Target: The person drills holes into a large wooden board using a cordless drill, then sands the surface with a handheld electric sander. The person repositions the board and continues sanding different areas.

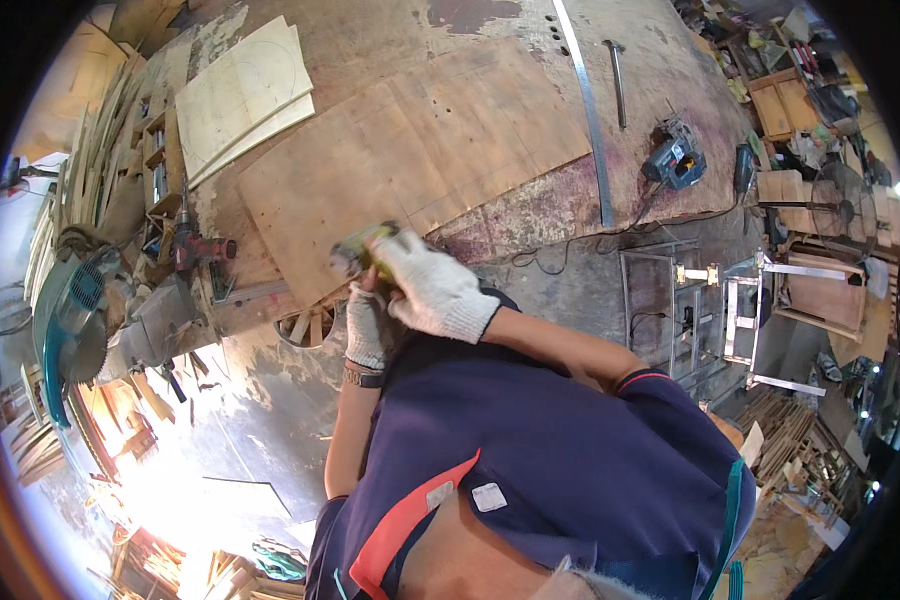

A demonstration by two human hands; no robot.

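A wide brown plywood board (420,135) lies on the worn worktable. At its near left edge is a yellow-green hand-held tool (355,255) with a rounded greyish end, too blurred to name exactly. My right hand (435,285), in a white knit glove, is wrapped over the tool from the right. My left hand (366,325), also gloved and with a watch at the wrist, closes on its near side. The hands cover much of the tool, and its contact with the board is hidden.
Pale plywood sheets (245,95) lie at the far left. A red drill (198,248) and a teal circular saw (70,330) stand left. To the right are a metal straightedge (585,110), a hammer (618,85), a blue jigsaw (675,155) with its cord, and a metal frame (690,300).
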